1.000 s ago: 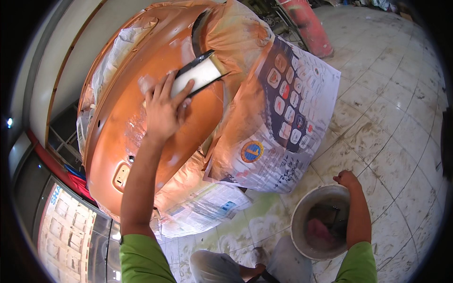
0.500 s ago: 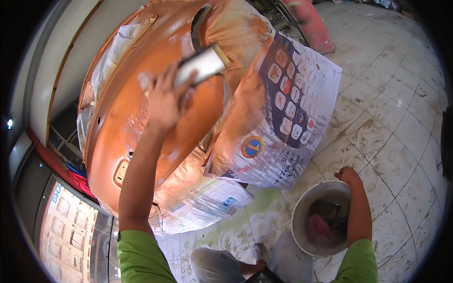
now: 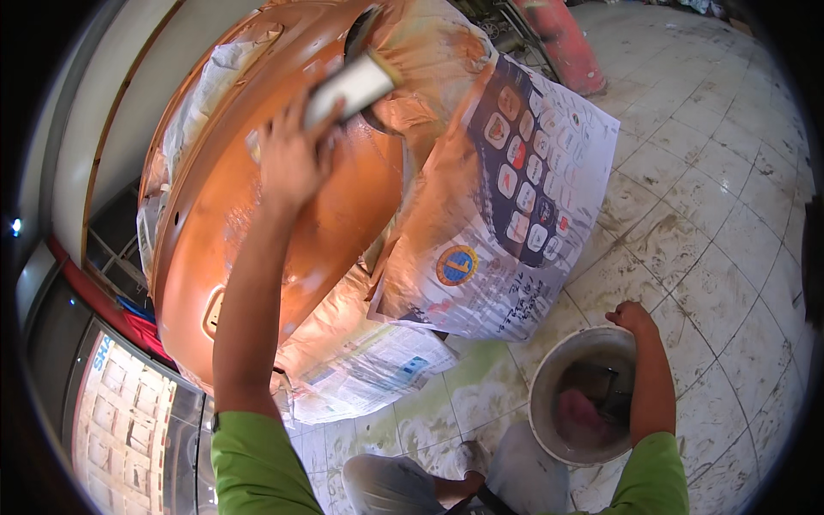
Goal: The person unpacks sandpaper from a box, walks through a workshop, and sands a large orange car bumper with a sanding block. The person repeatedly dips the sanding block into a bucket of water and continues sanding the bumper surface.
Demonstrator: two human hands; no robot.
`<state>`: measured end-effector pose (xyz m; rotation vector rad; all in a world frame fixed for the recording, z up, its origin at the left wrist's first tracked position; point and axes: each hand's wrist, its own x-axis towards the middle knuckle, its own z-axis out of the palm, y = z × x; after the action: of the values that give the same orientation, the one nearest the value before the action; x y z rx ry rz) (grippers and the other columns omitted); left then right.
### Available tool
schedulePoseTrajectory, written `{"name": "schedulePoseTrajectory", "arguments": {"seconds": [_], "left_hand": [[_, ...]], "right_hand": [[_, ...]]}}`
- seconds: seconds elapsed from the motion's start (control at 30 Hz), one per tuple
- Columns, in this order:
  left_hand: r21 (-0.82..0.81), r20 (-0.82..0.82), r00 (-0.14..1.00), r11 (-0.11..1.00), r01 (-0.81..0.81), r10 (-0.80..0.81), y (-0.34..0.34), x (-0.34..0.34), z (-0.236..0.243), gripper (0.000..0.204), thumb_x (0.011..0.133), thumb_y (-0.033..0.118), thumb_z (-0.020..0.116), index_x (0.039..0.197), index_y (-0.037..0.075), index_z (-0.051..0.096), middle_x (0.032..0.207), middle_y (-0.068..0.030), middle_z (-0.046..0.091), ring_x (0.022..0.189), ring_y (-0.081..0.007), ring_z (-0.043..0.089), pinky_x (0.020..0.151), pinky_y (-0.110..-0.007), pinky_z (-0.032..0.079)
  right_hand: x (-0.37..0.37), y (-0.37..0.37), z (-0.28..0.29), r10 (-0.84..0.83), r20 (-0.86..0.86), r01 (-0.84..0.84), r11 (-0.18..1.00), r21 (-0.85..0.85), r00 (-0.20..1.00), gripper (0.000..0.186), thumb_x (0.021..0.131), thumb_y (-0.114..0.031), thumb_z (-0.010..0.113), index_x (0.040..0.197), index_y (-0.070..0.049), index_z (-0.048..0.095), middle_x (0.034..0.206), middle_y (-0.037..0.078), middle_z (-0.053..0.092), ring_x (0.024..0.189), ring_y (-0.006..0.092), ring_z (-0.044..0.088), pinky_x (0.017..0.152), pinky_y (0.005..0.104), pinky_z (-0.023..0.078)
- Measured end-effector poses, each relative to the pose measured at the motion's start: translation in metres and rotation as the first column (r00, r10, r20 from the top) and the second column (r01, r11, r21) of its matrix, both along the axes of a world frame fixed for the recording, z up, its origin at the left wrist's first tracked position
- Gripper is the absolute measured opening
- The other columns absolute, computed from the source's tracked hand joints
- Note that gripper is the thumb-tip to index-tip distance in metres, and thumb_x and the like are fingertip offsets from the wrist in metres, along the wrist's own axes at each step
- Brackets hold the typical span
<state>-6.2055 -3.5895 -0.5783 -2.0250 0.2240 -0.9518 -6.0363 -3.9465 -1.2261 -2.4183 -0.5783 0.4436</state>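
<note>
My left hand [image 3: 292,163] is closed on a long sanding block [image 3: 356,86] with a pale top and a yellowish end, slightly blurred. The block lies against the upper part of an orange car body panel [image 3: 343,197], near a dark round opening. Wet whitish smears mark the panel. Down at the right, the fingers of my right hand [image 3: 633,318] are curled over the rim of a round bucket [image 3: 539,386]. Inside the bucket, murky water surrounds a pink cloth-like piece [image 3: 579,410] and a dark object I cannot make out.
A printed banner sheet [image 3: 506,257] and newspaper [image 3: 360,378] cover parts next to the panel. White masking plastic [image 3: 210,90] hangs along its left side. A red cylinder-like object [image 3: 562,43] stands at the back. Smeared floor tiles [image 3: 687,215] stretch to the right.
My left hand has slid a little up and to the left over the panel with the sanding block. My right hand stays on the bucket's rim.
</note>
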Motion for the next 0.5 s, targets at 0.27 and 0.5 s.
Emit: {"name": "schedulePoseTrajectory", "arguments": {"seconds": [0.27,0.5], "left_hand": [[0.017,0.061,0.997,0.999,0.035,-0.036,0.001,-0.018,-0.064,0.052,0.085,0.024,0.073,0.136,0.033,0.069,0.152,-0.0181,0.051,0.137,-0.0349,0.050,0.113,-0.055,0.035],[-0.010,0.167,0.981,0.995,-0.103,0.103,0.006,0.017,0.028,0.045,0.097,0.034,0.064,0.142,0.037,0.064,0.151,-0.0128,0.054,0.130,-0.0348,0.055,0.105,-0.052,0.041]], "right_hand": [[-0.001,-0.003,0.006,-0.007,-0.045,0.008,1.000,0.022,0.999,0.052,0.087,-0.054,0.070,0.095,-0.004,0.079,0.100,0.021,0.076,0.098,0.0397,0.072,0.091,0.0483,0.056],[0.000,0.012,0.006,0.040,0.010,-0.040,0.999,0.029,0.999,0.054,0.087,-0.055,0.069,0.095,-0.003,0.079,0.101,0.022,0.075,0.098,0.0398,0.072,0.092,0.0486,0.055]]}}
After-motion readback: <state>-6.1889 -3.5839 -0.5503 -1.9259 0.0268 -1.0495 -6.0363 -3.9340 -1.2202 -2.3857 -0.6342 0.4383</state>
